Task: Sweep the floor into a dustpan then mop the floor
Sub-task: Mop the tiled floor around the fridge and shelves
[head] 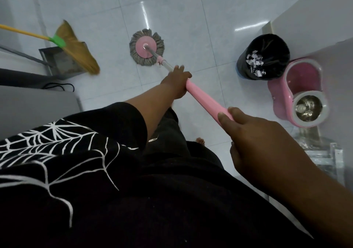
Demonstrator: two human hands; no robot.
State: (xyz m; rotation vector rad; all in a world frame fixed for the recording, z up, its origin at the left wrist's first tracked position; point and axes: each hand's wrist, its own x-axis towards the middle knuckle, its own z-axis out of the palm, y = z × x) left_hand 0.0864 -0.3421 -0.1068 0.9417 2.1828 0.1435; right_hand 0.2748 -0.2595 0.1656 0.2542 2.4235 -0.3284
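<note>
A pink spin mop is seen from above, held out at a slant by a person standing on a white tiled floor (191, 18). The round mop head (147, 47), a pink disc ringed with grey strands, is laid flat on the tiles ahead of the person, near the middle of the view. The pink mop handle (206, 98) is gripped in two places. The left hand (176, 83) is wrapped round it lower down, where pink sleeve meets metal shaft, with its fingers clamped on the handle. The right hand (263, 142) is closed over the upper end, two fingertips pressed along the handle. This spaced grip is judged to give leverage for pushing and steering the head.

To the left, a straw broom (76, 50) with a yellow pole is laid across a grey metal dustpan (57, 60), both set well apart from the mop, probably to leave the mopping path free. To the right, a black-lined waste bin (263, 56) is seen with white paper scraps (256, 64) inside, which suggests that the sweeping is done. Just beside the bin, touching or nearly so, a pink spin bucket (303, 93) with a steel wringer basket (307, 107) is kept within reach for rinsing. A black top printed with white cobwebs fills the foreground.
</note>
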